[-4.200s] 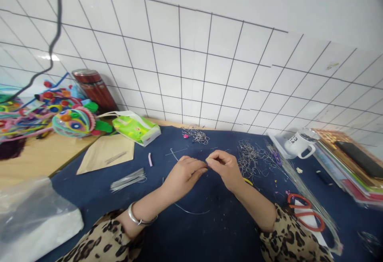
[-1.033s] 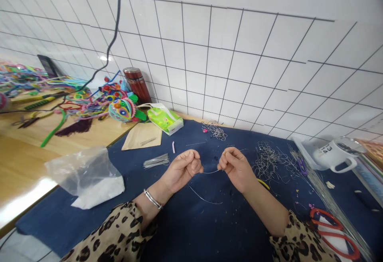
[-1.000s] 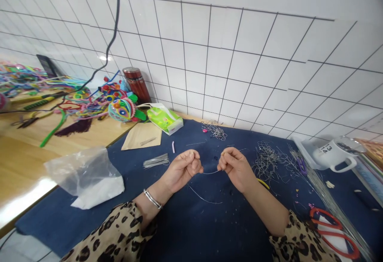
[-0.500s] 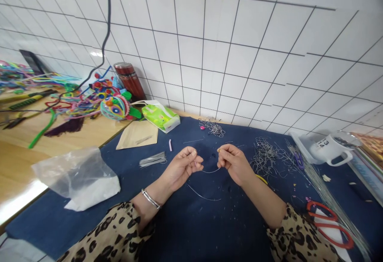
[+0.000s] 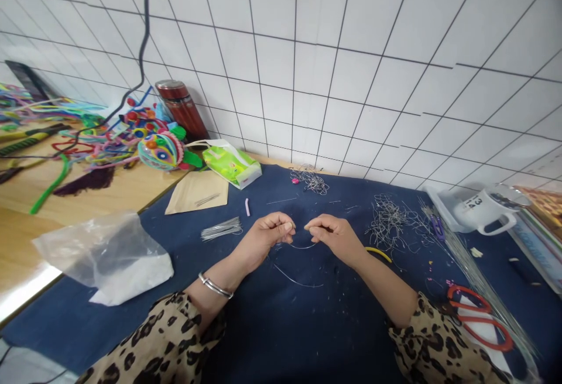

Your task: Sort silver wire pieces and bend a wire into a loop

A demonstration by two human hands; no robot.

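A thin, curved wire [image 5: 302,247] runs between my two hands above the dark blue cloth. My left hand [image 5: 273,233] is closed in a pinch on its left part, with a silver bangle on the wrist. My right hand [image 5: 330,233] pinches with thumb and forefinger, close to my left fingertips, and the wire's right end reaches it. Below them a second curved wire [image 5: 295,281] lies loose on the cloth. A bundle of straight wires [image 5: 222,229] rests to the left of my left hand, near a small pale purple tube [image 5: 247,207].
Tangled wires [image 5: 389,223] lie on the right, beside long wires [image 5: 487,290] and red-handled scissors [image 5: 483,316]. A white mug [image 5: 487,211] stands behind. On the left are a plastic bag [image 5: 127,273], a brown paper envelope [image 5: 184,194], a green tissue pack [image 5: 232,164] and a red flask [image 5: 182,109].
My hands have drawn closer together, fingertips nearly meeting, with the wire still spanning them. The whole view has shifted slightly; the things on the table stay in place.
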